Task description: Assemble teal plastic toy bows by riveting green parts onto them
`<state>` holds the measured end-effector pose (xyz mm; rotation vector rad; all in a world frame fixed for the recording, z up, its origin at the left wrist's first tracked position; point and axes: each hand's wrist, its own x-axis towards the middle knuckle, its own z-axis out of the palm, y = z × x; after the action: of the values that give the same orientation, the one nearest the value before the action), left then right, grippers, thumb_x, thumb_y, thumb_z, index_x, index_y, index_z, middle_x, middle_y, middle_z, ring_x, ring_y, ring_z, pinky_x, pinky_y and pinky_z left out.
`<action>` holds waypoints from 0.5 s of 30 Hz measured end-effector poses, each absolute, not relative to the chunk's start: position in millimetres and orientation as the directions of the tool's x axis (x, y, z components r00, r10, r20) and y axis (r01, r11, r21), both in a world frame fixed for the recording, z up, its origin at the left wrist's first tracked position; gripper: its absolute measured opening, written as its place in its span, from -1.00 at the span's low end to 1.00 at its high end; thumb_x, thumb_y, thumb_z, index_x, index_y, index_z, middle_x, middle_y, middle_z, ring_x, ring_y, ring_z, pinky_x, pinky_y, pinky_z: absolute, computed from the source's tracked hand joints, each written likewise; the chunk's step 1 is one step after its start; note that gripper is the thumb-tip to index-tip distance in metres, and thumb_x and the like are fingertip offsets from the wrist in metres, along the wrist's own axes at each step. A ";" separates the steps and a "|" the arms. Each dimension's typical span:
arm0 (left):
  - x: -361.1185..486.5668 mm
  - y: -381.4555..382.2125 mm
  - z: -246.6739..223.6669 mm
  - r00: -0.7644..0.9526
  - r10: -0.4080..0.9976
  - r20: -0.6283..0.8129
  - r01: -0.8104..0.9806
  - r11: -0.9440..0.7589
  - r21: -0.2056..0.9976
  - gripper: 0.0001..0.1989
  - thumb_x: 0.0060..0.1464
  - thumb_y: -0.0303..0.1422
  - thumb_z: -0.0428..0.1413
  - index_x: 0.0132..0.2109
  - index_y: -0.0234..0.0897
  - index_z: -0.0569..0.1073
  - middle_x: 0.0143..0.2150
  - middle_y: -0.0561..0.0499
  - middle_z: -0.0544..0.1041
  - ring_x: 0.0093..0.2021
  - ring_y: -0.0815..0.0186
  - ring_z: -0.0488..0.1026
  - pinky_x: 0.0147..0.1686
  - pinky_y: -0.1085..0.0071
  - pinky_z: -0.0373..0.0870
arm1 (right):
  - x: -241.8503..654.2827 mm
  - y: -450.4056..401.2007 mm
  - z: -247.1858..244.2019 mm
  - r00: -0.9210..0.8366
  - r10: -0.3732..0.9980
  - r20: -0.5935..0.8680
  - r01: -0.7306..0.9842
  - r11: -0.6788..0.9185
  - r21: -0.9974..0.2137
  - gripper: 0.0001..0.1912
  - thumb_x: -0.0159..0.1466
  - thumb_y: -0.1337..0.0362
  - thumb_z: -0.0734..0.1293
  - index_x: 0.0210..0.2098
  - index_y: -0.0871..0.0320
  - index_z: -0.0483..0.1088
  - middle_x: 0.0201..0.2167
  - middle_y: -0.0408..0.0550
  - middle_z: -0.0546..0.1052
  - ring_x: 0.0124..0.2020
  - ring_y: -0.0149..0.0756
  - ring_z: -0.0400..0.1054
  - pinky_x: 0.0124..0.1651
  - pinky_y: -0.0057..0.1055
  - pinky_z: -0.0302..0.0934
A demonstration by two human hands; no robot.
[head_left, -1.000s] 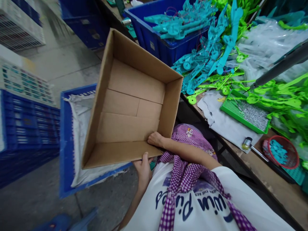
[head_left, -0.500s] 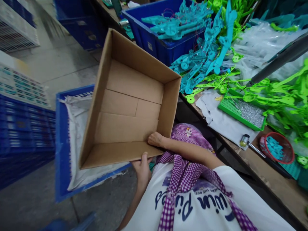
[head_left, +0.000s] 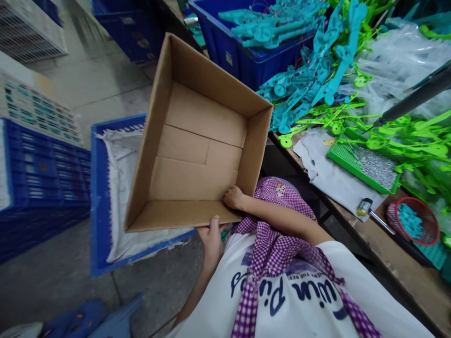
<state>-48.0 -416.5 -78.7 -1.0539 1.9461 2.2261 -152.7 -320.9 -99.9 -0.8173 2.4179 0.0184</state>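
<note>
An open cardboard box [head_left: 197, 150], with nothing in it, is tilted above a cloth-lined blue crate [head_left: 100, 197]. My left hand [head_left: 211, 241] grips the box's near wall from outside, its thumb up at the rim and its other fingers hidden underneath. Inside the near right corner is my right hand [head_left: 233, 198], its fingers curled and closed low against the near wall. Whether anything small is within those fingers cannot be made out.
At the right a workbench [head_left: 373, 234] bears green parts, a green tray [head_left: 366, 162] of small metal pieces, a screwdriver and a red basket [head_left: 414, 220]. A blue bin [head_left: 229, 58] of teal parts stands behind the box. Blue crates [head_left: 45, 173] are stacked at the left.
The whole view has shifted, so box, crates and bench appear slightly further right. Both hands stay at the same places on the box, and the right hand's fingers look slightly looser.
</note>
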 end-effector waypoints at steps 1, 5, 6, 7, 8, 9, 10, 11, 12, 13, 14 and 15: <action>-48.5 -417.5 -77.8 -0.779 -0.398 -0.485 -0.422 -0.240 0.874 -0.48 -0.13 -0.32 0.16 0.04 -0.11 0.27 -0.10 0.00 0.52 -0.23 0.31 0.55 -0.21 0.29 0.57 | -148.5 -320.5 -97.8 -0.640 -0.550 -0.537 -0.560 0.812 -0.165 -0.67 0.36 0.47 0.16 -0.11 0.34 0.55 -0.04 0.28 0.57 0.03 -0.14 0.50 0.03 -0.21 0.37; -53.4 -424.4 -71.0 -0.780 -0.330 -0.532 -0.452 -0.292 0.843 -0.51 -0.14 -0.35 0.15 0.01 -0.13 0.30 -0.20 0.03 0.54 -0.31 0.32 0.55 -0.23 0.26 0.57 | -131.8 -315.7 -88.1 -0.610 -0.565 -0.555 -0.577 0.797 -0.177 -0.68 0.34 0.48 0.16 -0.12 0.34 0.55 -0.08 0.31 0.59 -0.02 -0.11 0.53 -0.06 -0.22 0.41; -55.1 -426.7 -68.9 -0.775 -0.312 -0.550 -0.467 -0.305 0.830 -0.52 -0.15 -0.37 0.15 0.00 -0.13 0.31 -0.22 0.04 0.54 -0.32 0.31 0.55 -0.22 0.24 0.57 | -129.3 -314.2 -86.2 -0.598 -0.575 -0.559 -0.586 0.789 -0.185 -0.68 0.35 0.47 0.16 -0.12 0.33 0.55 -0.08 0.30 0.59 -0.02 -0.11 0.53 -0.06 -0.22 0.41; -56.8 -429.2 -66.9 -0.767 -0.298 -0.569 -0.483 -0.316 0.817 -0.53 -0.15 -0.38 0.14 -0.01 -0.13 0.32 -0.25 0.05 0.54 -0.33 0.30 0.56 -0.21 0.22 0.57 | -128.1 -312.9 -84.9 -0.584 -0.585 -0.563 -0.594 0.780 -0.194 -0.68 0.35 0.46 0.16 -0.12 0.32 0.55 -0.08 0.29 0.59 -0.02 -0.12 0.53 -0.05 -0.22 0.41; -58.6 -431.6 -65.0 -0.758 -0.286 -0.587 -0.499 -0.325 0.803 -0.55 -0.15 -0.39 0.14 -0.03 -0.14 0.33 -0.26 0.05 0.54 -0.32 0.29 0.56 -0.19 0.19 0.57 | -128.0 -311.8 -84.3 -0.567 -0.596 -0.568 -0.604 0.770 -0.205 -0.68 0.35 0.45 0.16 -0.12 0.30 0.55 -0.08 0.27 0.60 -0.02 -0.13 0.53 -0.05 -0.23 0.41; -60.4 -433.9 -63.3 -0.747 -0.276 -0.605 -0.517 -0.331 0.789 -0.57 -0.16 -0.41 0.14 -0.05 -0.15 0.34 -0.27 0.06 0.54 -0.30 0.27 0.57 -0.17 0.17 0.57 | -129.0 -311.1 -84.3 -0.548 -0.607 -0.576 -0.613 0.760 -0.218 -0.69 0.35 0.43 0.18 -0.12 0.28 0.56 -0.08 0.25 0.60 -0.03 -0.14 0.53 -0.05 -0.24 0.42; -62.2 -435.9 -61.7 -0.734 -0.275 -0.621 -0.531 -0.337 0.777 -0.58 -0.16 -0.42 0.14 -0.07 -0.16 0.35 -0.28 0.06 0.54 -0.29 0.27 0.58 -0.15 0.15 0.57 | -130.9 -311.0 -85.0 -0.525 -0.617 -0.586 -0.621 0.749 -0.232 -0.72 0.34 0.42 0.21 -0.14 0.26 0.56 -0.09 0.22 0.61 -0.04 -0.15 0.54 -0.06 -0.27 0.42; -63.9 -437.6 -60.3 -0.721 -0.279 -0.634 -0.542 -0.343 0.767 -0.60 -0.16 -0.44 0.13 -0.08 -0.17 0.36 -0.27 0.06 0.54 -0.29 0.26 0.58 -0.14 0.14 0.57 | -133.5 -311.3 -86.2 -0.501 -0.625 -0.599 -0.628 0.738 -0.245 -0.75 0.31 0.40 0.25 -0.16 0.23 0.57 -0.10 0.18 0.62 -0.06 -0.17 0.54 -0.08 -0.30 0.42; -65.7 -438.9 -58.9 -0.708 -0.283 -0.647 -0.553 -0.349 0.757 -0.62 -0.16 -0.46 0.13 -0.10 -0.19 0.36 -0.27 0.06 0.53 -0.29 0.26 0.58 -0.13 0.13 0.57 | -136.3 -311.9 -87.7 -0.474 -0.631 -0.614 -0.635 0.728 -0.258 -0.78 0.28 0.40 0.29 -0.20 0.20 0.58 -0.13 0.14 0.63 -0.09 -0.19 0.55 -0.10 -0.34 0.43; -67.4 -439.8 -57.6 -0.696 -0.283 -0.660 -0.564 -0.353 0.747 -0.64 -0.15 -0.47 0.13 -0.12 -0.20 0.37 -0.27 0.06 0.53 -0.29 0.26 0.59 -0.12 0.12 0.57 | -139.2 -312.9 -89.4 -0.447 -0.634 -0.631 -0.641 0.719 -0.269 -0.81 0.24 0.40 0.32 -0.24 0.18 0.59 -0.16 0.10 0.65 -0.12 -0.22 0.56 -0.13 -0.37 0.43; -69.0 -440.4 -56.2 -0.685 -0.282 -0.672 -0.576 -0.355 0.736 -0.65 -0.14 -0.49 0.12 -0.13 -0.22 0.37 -0.28 0.06 0.53 -0.29 0.26 0.59 -0.12 0.11 0.57 | -141.8 -313.8 -90.9 -0.422 -0.636 -0.646 -0.647 0.711 -0.277 -0.83 0.21 0.40 0.34 -0.28 0.16 0.59 -0.19 0.05 0.66 -0.15 -0.24 0.57 -0.16 -0.40 0.43; -70.4 -440.7 -54.9 -0.676 -0.279 -0.682 -0.588 -0.354 0.728 -0.67 -0.13 -0.50 0.11 -0.13 -0.23 0.36 -0.29 0.06 0.52 -0.30 0.27 0.59 -0.12 0.11 0.57 | -144.0 -314.7 -92.3 -0.402 -0.636 -0.659 -0.652 0.704 -0.282 -0.84 0.19 0.41 0.35 -0.30 0.14 0.59 -0.20 0.02 0.66 -0.18 -0.27 0.57 -0.19 -0.42 0.43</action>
<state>-70.4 -440.7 -54.9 -1.1433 1.6448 2.1366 -144.0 -314.7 -92.3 -0.9780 2.1289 0.0261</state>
